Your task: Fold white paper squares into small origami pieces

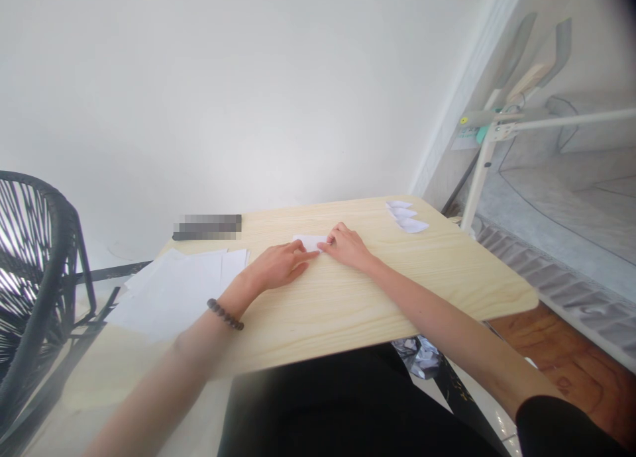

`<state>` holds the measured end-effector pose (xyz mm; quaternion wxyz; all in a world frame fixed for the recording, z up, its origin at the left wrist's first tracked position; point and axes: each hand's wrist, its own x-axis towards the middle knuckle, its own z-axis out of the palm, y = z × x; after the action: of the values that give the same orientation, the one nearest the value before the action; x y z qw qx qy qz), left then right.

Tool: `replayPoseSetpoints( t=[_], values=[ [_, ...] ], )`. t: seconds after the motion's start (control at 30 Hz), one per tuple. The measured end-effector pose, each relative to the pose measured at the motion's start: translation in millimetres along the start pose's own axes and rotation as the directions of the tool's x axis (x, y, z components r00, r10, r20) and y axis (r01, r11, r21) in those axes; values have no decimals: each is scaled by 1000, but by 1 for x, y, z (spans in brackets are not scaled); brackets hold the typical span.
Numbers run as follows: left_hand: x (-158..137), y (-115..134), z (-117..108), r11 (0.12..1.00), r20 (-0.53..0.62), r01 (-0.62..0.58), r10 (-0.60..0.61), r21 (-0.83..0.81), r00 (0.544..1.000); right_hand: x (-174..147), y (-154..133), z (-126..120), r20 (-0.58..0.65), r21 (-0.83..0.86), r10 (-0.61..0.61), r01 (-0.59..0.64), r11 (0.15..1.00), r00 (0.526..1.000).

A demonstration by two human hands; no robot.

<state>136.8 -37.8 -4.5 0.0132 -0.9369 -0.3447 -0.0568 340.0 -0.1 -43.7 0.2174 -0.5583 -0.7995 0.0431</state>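
A small strip of folded white paper (311,241) lies on the wooden table between my two hands. My right hand (345,246) has closed on the strip's right end, thumb and fingers pinching it. From the other side, my left hand (282,265) presses the paper's left end and lower edge, with its index finger reaching toward my right thumb. The palm side of both hands is hidden. Farther right on the tabletop, several pointed folded paper pieces (407,217) sit in an overlapping row.
Loose white sheets (173,288) cover the left part of the light wooden table (318,311). Behind them is a dark blurred-out object (207,228). A black woven chair (44,278) stands at the left, and a white metal frame (477,185) rises beyond the table's right side.
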Motion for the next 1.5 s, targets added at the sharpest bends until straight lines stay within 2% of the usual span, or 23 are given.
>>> replayPoseSetpoints(
  t=[1.07, 1.3, 1.5],
  values=[
    [2, 2, -1, 998, 4, -19, 19, 62, 1000, 2, 0, 3, 6, 44, 59, -59, 997, 998],
    [2, 2, -2, 998, 0, -26, 26, 56, 1000, -1, 1, -1, 28, 143, 42, -45, 989, 999],
    [2, 0, 0, 999, 2, -23, 23, 38, 1000, 1, 7, -9, 107, 324, 40, -73, 943, 993]
  ],
)
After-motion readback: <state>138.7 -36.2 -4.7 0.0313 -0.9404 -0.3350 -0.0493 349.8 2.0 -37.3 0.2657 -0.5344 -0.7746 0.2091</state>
